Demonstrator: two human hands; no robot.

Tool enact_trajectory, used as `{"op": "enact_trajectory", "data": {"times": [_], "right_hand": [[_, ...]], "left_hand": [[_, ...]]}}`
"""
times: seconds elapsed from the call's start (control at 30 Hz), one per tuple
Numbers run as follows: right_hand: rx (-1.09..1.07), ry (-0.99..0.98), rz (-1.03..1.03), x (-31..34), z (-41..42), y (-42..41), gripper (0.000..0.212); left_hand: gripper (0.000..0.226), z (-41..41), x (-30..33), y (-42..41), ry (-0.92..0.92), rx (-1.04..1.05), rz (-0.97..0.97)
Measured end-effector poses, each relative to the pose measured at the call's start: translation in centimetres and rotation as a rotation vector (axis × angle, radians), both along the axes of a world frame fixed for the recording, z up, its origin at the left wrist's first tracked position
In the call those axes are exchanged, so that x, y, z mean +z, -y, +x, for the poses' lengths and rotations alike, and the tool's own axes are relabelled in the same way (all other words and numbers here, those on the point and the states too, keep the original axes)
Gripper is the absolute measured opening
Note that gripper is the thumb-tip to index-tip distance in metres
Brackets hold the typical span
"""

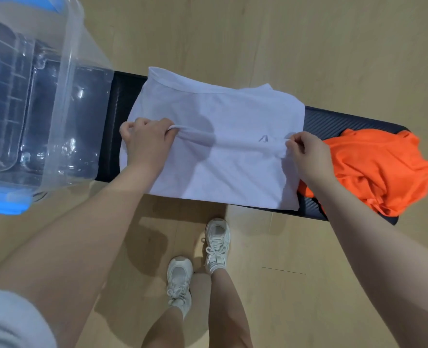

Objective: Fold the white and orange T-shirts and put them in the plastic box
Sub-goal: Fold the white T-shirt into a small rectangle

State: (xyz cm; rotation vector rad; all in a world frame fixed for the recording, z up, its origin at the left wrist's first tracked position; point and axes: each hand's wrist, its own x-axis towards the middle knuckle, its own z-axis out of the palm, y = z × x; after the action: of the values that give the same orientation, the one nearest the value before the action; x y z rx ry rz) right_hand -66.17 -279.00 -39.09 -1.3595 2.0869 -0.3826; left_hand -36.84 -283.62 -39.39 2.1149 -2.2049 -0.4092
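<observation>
While pinching a raised fold of cloth between curled fingers and thumb, left hand (pixel 147 140) on the white T-shirt (pixel 215 151) toward its box-side edge. Right hand (pixel 308 156) likewise closed on a small tuck of the same shirt, near its opposite edge and beside a small grey logo (pixel 263 138). White T-shirt spread partly folded across a black bench (pixel 333 119), collar at the far side, near hem hanging just over the bench's near edge. Orange T-shirt (pixel 373 169) crumpled in a heap on the bench, touching the white shirt's right edge and partly under the right wrist. Clear plastic box (pixel 65 116) with blue clips standing on the bench just beyond the white shirt's left edge, open. Below the bench, pale wooden floor (pixel 308 247) and two white sneakers (pixel 218 244).
</observation>
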Motion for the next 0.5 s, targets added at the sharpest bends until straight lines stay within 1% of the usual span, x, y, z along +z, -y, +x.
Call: {"op": "enact_trajectory", "data": {"times": [0.07,0.13,0.23,0.27,0.3,0.33,0.4,0.43,0.47,0.5], "right_hand": [[0.005,-0.01,0.025,-0.5,-0.3,0.2,0.015],[0.014,-0.069,0.033,-1.0,-0.2,0.2,0.018],[0.013,-0.246,-0.031,-0.6,1.0,-1.2,0.033],[0.053,-0.281,-0.092,-0.2,1.7,-2.3,0.035],[0.137,-0.28,-0.159,0.1,2.4,-3.7,0.036],[0.266,-0.258,-0.204,0.3,3.1,-5.3,0.036],[0.568,-0.24,-0.185,-0.2,4.0,-8.5,0.039],[0.678,-0.256,-0.144,-0.7,4.2,-9.7,0.041],[0.727,-0.281,-0.122,-1.1,4.2,-10.5,0.04],[0.725,-0.313,-0.125,-1.4,4.1,-10.9,0.035]], "left_hand": [[0.033,-0.3,-0.2,0.6,-0.006,-0.015,-0.007],[0.031,-0.6,-0.5,1.1,-0.004,-0.019,0.002],[0.051,-0.9,-0.3,-0.5,-0.028,-0.002,-0.006],[0.055,-0.8,-0.4,-2.0,-0.061,-0.056,-0.02],[0.059,-0.6,-0.7,-3.8,-0.087,-0.166,-0.026],[0.064,-0.1,-1.2,-5.7,-0.086,-0.314,-0.021],[0.075,1.6,-2.8,-9.4,0.023,-0.586,0.005],[0.075,2.5,-3.6,-10.5,0.086,-0.651,0.016],[0.072,3.3,-4.0,-11.0,0.135,-0.662,0.007],[0.068,3.9,-4.1,-11.1,0.17,-0.64,-0.019]]}}
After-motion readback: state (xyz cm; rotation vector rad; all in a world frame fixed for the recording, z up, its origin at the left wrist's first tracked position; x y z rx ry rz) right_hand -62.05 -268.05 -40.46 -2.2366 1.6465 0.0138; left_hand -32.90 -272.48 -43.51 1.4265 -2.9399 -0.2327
